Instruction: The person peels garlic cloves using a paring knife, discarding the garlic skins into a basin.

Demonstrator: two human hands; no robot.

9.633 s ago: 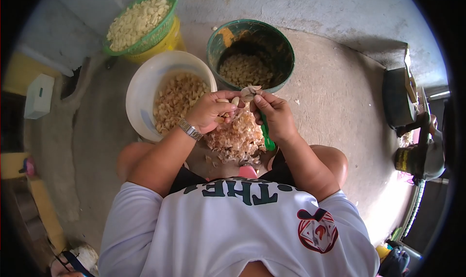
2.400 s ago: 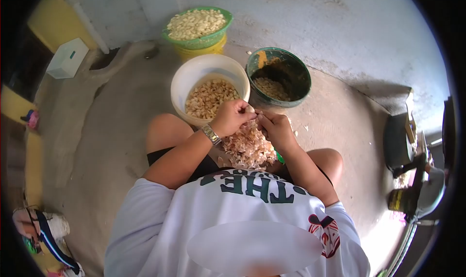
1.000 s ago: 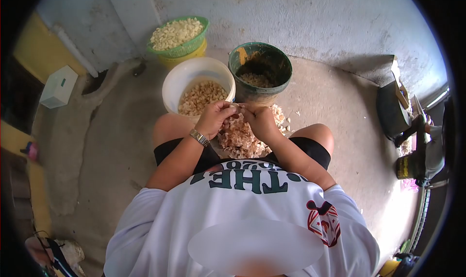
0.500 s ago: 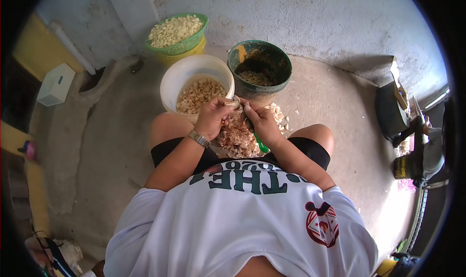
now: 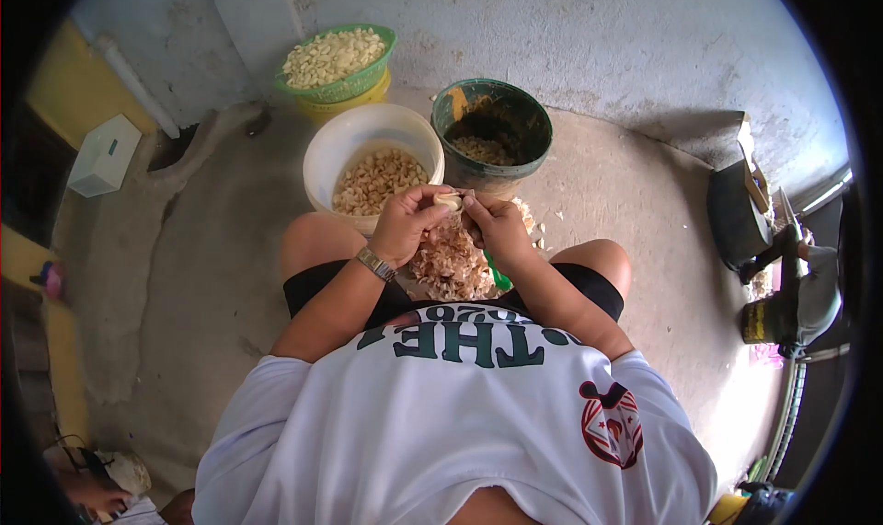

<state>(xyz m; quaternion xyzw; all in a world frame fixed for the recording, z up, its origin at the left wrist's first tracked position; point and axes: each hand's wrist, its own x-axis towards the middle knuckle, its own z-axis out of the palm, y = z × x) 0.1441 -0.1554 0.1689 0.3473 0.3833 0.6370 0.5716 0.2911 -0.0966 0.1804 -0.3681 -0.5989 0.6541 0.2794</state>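
Observation:
My left hand (image 5: 405,223), with a metal watch at its wrist, pinches a pale garlic clove (image 5: 448,200) between thumb and fingers. Against the clove's right end press the thumb and fingers of my right hand (image 5: 499,228). That hand is closed, and whatever lies inside its curled fingers is hidden. Below both hands, between my knees, is a heap of papery garlic skins (image 5: 451,265). Just beyond stand a white bucket (image 5: 317,152) partly filled with tan unpeeled-looking cloves (image 5: 379,183) and a dark green bucket (image 5: 541,143) with some cloves at its bottom.
A green basket (image 5: 354,88) heaped with pale cloves sits on a yellow container (image 5: 345,109) by the wall. A white box (image 5: 106,157) stands at far left. At right, another person (image 5: 814,295) is near a dark tub (image 5: 736,212). Something green (image 5: 498,276) lies beside the skins.
The clove between my hands shows more fully now, turned paler side up. My hands stay nearly in place. At lower left, another person's hand has come into view.

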